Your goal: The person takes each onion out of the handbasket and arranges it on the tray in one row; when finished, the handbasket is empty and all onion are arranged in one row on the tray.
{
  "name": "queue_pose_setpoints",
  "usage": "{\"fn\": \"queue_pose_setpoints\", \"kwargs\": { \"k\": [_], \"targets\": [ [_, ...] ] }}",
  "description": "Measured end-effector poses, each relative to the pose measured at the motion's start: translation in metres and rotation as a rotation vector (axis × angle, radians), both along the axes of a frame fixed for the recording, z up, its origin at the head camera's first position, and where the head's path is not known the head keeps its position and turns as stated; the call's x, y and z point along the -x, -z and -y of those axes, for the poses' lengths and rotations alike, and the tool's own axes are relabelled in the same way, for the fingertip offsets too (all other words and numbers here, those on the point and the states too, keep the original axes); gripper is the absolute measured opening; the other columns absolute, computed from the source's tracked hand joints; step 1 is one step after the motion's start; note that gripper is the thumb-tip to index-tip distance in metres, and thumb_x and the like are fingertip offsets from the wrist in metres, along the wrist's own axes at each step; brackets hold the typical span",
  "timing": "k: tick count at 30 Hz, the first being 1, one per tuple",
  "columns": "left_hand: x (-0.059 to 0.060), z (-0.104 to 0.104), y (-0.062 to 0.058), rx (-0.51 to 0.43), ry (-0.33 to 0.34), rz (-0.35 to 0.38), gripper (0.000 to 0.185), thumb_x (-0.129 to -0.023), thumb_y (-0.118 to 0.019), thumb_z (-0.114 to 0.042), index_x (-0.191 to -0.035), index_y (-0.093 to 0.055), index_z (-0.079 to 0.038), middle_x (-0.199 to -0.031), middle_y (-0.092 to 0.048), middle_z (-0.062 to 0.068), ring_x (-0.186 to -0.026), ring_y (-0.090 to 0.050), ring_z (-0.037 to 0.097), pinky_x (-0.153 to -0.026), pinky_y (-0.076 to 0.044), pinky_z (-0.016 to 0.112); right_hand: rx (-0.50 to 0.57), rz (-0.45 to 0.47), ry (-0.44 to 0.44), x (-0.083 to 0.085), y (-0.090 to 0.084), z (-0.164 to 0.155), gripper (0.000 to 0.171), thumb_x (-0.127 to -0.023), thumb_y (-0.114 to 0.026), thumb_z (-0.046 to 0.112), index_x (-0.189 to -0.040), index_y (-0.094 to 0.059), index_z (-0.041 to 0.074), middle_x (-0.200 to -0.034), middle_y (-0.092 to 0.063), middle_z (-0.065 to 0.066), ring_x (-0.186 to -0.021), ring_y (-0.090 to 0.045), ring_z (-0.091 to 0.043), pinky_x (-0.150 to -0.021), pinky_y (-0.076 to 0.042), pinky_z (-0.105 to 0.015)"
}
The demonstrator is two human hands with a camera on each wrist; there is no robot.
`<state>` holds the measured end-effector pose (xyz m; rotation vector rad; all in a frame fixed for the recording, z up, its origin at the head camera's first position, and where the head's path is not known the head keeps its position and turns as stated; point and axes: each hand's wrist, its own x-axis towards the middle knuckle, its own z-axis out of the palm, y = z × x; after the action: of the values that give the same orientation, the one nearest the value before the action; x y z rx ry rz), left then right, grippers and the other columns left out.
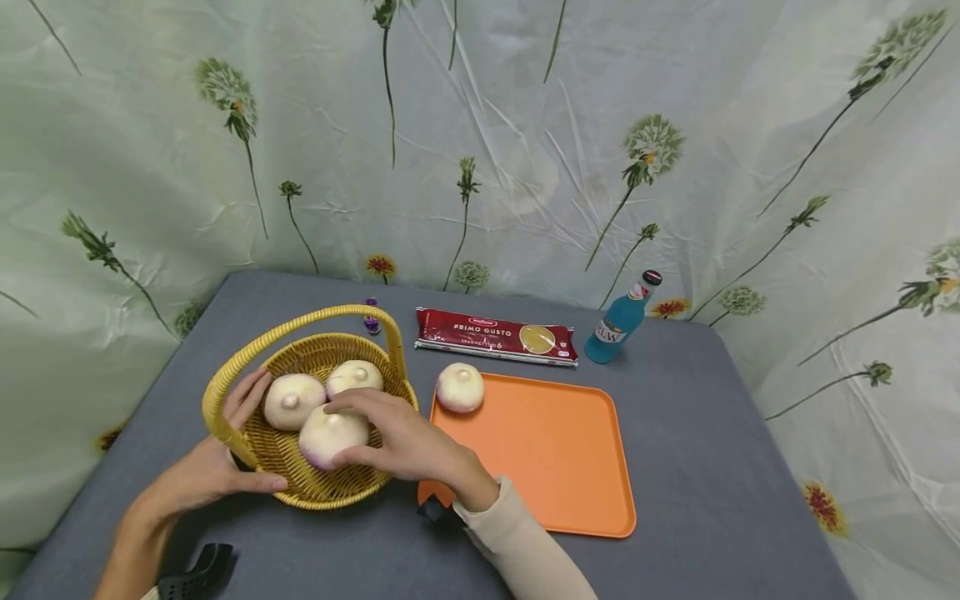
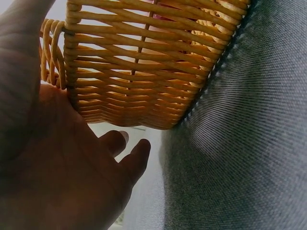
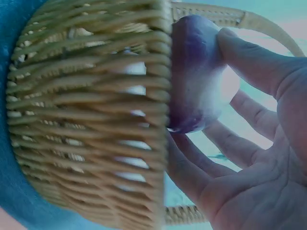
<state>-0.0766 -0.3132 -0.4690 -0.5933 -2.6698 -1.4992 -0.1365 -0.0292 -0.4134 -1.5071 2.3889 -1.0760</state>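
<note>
My right hand [image 1: 408,442] has its grip closed around the front turnip [image 1: 332,435], just above the near rim of the wicker basket [image 1: 300,483]. My left hand [image 1: 213,467] holds the basket's left wall with relaxed fingers. Two more turnips [image 1: 294,400] lie inside the basket. One turnip [image 1: 460,387] sits on the orange tray [image 1: 555,458], which has much free room. The right wrist view shows the front turnip's purple underside.

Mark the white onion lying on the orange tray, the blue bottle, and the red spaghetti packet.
White round onion [image 1: 460,387], head view, top of its skin.
Blue bottle [image 1: 619,328], head view, on its body.
Red spaghetti packet [image 1: 487,334], head view, printed front.
</note>
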Motion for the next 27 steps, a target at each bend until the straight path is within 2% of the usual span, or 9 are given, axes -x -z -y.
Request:
{"fn": "queue_pose_setpoints", "kwargs": {
  "k": [10, 15, 21, 27],
  "targets": [
    [0.001, 0.0, 0.001, -0.001, 0.003, -0.001, 0.138, -0.061, -0.092, -0.003, -0.163, 0.001, -0.013, -0.167, 0.012, 0.011, -0.148, 0.014, 0.002, -0.099, -0.004, 0.001, 0.106, 0.071, 0.063, 0.0, -0.014, -0.024, 0.052, -0.089, -0.077, 0.021, -0.136, -0.056, 0.013, -0.136, -0.058, -0.001, -0.13, -0.049, -0.009, -0.108, -0.039, -0.023],
    [0.001, -0.001, 0.001, -0.004, 0.007, -0.009, 0.138, -0.06, -0.092, -0.003, -0.162, 0.0, -0.012, -0.167, 0.011, 0.013, -0.148, 0.013, 0.001, -0.1, -0.004, 0.001, 0.123, 0.093, 0.097, 0.0, -0.017, -0.036, 0.052, -0.09, -0.077, 0.023, -0.136, -0.055, 0.014, -0.139, -0.056, -0.001, -0.13, -0.049, -0.01, -0.105, -0.045, -0.03],
    [0.0, 0.0, 0.001, -0.01, 0.008, 0.015, 0.137, -0.063, -0.091, -0.004, -0.163, 0.002, -0.015, -0.167, 0.013, 0.01, -0.148, 0.015, 0.001, -0.101, -0.002, 0.003, 0.136, 0.156, 0.149, 0.002, -0.018, -0.052, 0.054, -0.09, -0.077, 0.023, -0.138, -0.054, 0.016, -0.144, -0.052, -0.001, -0.129, -0.051, -0.011, -0.096, -0.05, -0.026],
    [-0.001, 0.001, 0.001, -0.019, 0.007, 0.025, 0.137, -0.063, -0.091, -0.003, -0.163, 0.002, -0.017, -0.167, 0.013, 0.009, -0.148, 0.014, 0.001, -0.102, -0.001, 0.004, 0.146, 0.166, 0.201, 0.005, -0.02, -0.067, 0.054, -0.088, -0.078, 0.024, -0.137, -0.056, 0.017, -0.145, -0.052, 0.0, -0.126, -0.052, -0.014, -0.095, -0.053, -0.033]
  ]
}}
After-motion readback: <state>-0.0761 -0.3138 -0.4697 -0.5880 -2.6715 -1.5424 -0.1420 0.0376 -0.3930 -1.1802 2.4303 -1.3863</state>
